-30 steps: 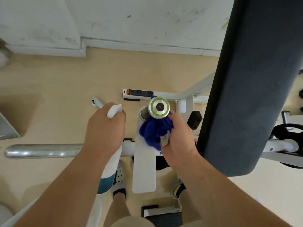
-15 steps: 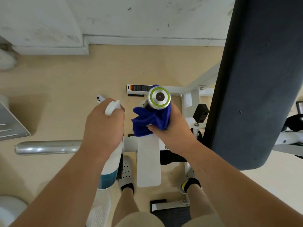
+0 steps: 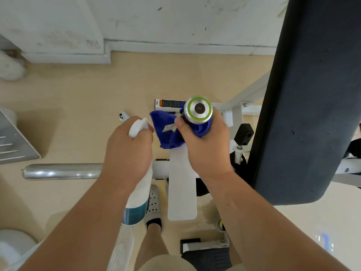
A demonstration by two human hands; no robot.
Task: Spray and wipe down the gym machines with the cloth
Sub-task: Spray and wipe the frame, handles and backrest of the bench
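Up close, the right hand (image 3: 203, 145) wraps the blue cloth (image 3: 168, 130) around the machine's bar end (image 3: 199, 109); the left hand (image 3: 129, 149) grips a white spray bottle (image 3: 139, 190), its teal label unreadable.

Head view: bright, even, diffuse light; source not in frame. Soft shadows on the beige floor (image 3: 82, 106), beside the grey platform (image 3: 15, 141) at left. Specular highlights along the chrome bar (image 3: 58, 171) and on the handle's steel end cap (image 3: 199, 109). Strong wide-angle bending at edges (wall skirting curves). Left-edge objects blurred; centre sharp.
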